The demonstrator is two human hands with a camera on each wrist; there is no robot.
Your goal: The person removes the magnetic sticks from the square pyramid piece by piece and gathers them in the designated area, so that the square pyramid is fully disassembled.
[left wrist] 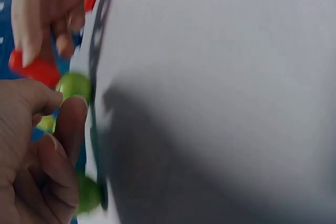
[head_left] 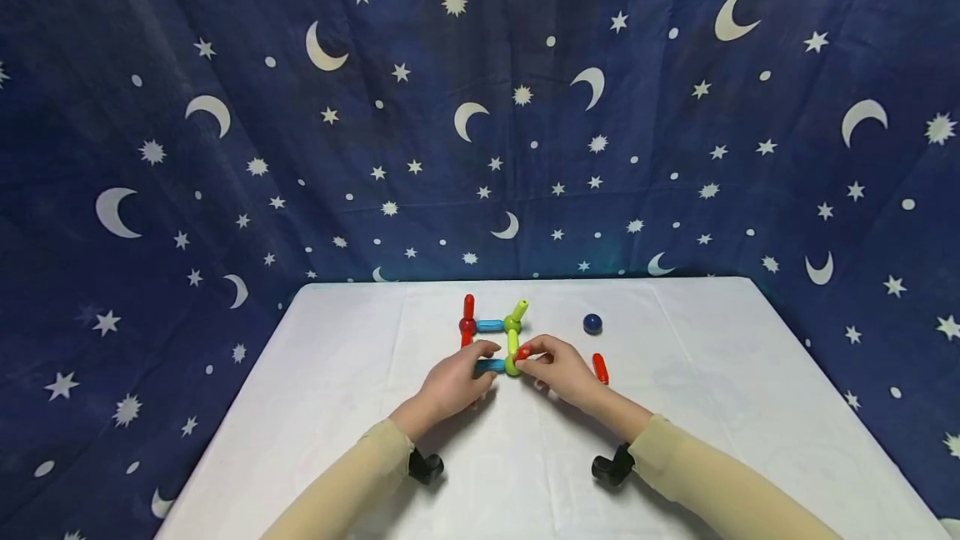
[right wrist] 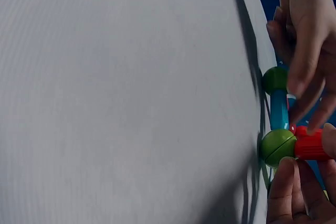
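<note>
A square frame of coloured sticks and balls lies mid-table. My right hand (head_left: pixel 558 369) pinches a red stick (right wrist: pixel 312 146) between thumb and fingers, its end against the near-right green ball (right wrist: pixel 278 148). My left hand (head_left: pixel 453 377) is at the near-left corner, thumb and forefinger spread on either side of a blue stick (head_left: pixel 490 365); whether they touch it is unclear. Another green ball (right wrist: pixel 275 81) at that corner is hidden by this hand in the head view. At the back are a red ball (head_left: pixel 467 326) and a lime ball (head_left: pixel 512 324), each bearing a raised stick.
A loose red stick (head_left: pixel 600 368) lies right of my right hand. Farther back is a dark blue ball (head_left: pixel 592 324). The white-covered table (head_left: pixel 675 473) ends at a blue star-and-moon cloth (head_left: pixel 525 148) behind and at the sides.
</note>
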